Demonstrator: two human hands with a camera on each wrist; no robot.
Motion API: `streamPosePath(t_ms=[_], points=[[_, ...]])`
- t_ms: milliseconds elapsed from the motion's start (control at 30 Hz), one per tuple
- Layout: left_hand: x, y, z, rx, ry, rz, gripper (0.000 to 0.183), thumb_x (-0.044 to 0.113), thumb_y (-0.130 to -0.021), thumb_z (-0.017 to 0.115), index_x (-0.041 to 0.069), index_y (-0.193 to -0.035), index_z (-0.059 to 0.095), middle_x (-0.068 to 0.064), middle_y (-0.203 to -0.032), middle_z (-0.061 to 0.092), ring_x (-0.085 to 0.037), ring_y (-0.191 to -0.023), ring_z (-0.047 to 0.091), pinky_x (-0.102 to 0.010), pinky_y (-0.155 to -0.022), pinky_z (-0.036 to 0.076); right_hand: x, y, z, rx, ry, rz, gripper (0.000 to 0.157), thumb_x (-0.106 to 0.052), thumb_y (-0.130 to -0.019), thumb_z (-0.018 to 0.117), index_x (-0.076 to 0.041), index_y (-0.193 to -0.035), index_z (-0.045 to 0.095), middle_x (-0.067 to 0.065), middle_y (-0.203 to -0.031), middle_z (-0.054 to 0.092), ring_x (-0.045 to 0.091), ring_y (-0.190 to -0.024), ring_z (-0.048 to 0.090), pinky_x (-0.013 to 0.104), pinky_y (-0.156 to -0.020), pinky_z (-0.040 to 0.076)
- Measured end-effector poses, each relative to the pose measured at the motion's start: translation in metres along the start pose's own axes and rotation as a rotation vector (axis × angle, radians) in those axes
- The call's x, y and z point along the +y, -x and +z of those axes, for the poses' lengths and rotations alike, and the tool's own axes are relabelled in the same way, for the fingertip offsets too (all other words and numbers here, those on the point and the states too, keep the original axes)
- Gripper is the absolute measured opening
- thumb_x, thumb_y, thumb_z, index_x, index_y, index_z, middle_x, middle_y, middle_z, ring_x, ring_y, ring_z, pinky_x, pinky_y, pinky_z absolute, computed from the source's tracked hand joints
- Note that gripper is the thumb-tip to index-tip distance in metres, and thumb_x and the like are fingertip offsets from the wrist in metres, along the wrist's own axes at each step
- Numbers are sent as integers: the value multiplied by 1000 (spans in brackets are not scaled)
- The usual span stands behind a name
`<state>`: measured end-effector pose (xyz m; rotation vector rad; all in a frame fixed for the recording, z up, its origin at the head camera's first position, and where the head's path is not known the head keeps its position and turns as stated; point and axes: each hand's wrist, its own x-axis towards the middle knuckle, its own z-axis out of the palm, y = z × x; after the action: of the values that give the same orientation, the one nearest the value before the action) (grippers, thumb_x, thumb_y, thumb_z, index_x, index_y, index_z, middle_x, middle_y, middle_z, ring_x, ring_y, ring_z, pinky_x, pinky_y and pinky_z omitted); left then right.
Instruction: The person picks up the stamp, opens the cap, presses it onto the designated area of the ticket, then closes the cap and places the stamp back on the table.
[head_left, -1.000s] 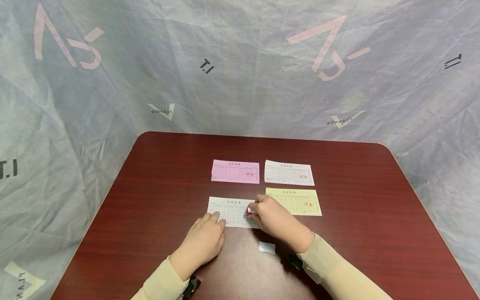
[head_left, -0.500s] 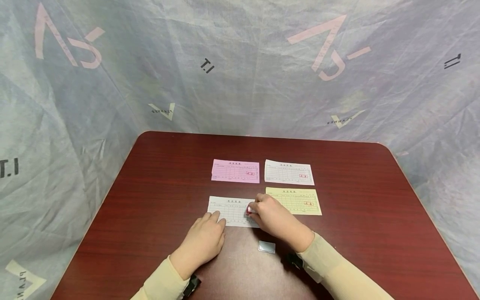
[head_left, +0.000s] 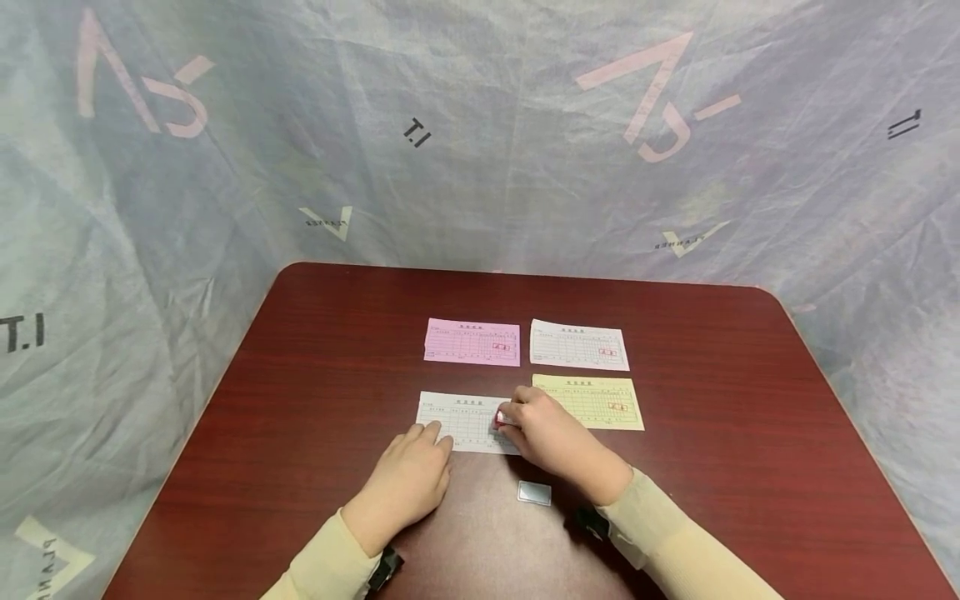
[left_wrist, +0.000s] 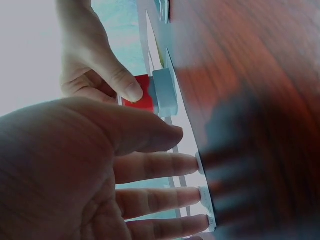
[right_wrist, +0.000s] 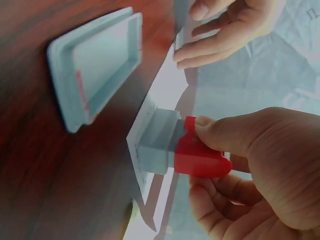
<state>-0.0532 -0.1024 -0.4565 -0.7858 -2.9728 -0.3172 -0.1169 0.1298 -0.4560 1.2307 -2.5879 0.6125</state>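
Observation:
My right hand (head_left: pixel 553 433) pinches the red handle of a rubber stamp (right_wrist: pixel 200 155) between thumb and fingers. The stamp's grey base stands upright on the right part of a white printed slip (head_left: pixel 461 421). With fingers fairly straight, my left hand (head_left: pixel 405 477) rests its fingertips on the slip's lower left edge, as the left wrist view also shows. A grey stamp cap (right_wrist: pixel 100 70) lies hollow side up on the table just in front of the slip. Whatever is under the stamp's base is hidden.
Behind lie a pink slip (head_left: pixel 450 342) and another white slip (head_left: pixel 562 350); a yellow slip (head_left: pixel 570 400) lies right, partly behind my right hand. Each bears a red boxed mark. The dark red wooden table (head_left: pixel 300 392) meets a grey printed cloth (head_left: pixel 480 192) at the back.

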Motion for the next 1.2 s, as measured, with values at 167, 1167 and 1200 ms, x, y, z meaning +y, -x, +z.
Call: streamPosePath(t_ms=[167, 1167, 1200], points=[[-1, -1, 2, -7, -8, -5, 18, 14, -86, 71, 1, -98, 70, -17, -106, 61, -36, -96, 59, -51, -79, 50, 1, 1, -3, 29, -41, -19, 15, -4, -81, 85, -4, -89, 72, 1, -79, 52, 14, -70, 49, 29, -61, 46], [-13, -14, 2, -54, 4, -34, 31, 14, -89, 70, -2, -114, 67, -24, -125, 60, -44, -115, 57, -56, -90, 49, 14, 46, -46, 189, -169, 82, 20, -4, -82, 82, -5, -100, 73, -5, -90, 61, 8, -79, 59, 34, -69, 53], [-14, -15, 2, -53, 2, -33, 31, 14, -88, 71, -2, -114, 67, -24, -125, 60, -44, -114, 57, -56, -89, 49, 14, 47, -46, 188, -167, 82, 19, -4, -83, 81, -5, -100, 73, -5, -89, 61, 8, -79, 59, 33, -69, 53]])
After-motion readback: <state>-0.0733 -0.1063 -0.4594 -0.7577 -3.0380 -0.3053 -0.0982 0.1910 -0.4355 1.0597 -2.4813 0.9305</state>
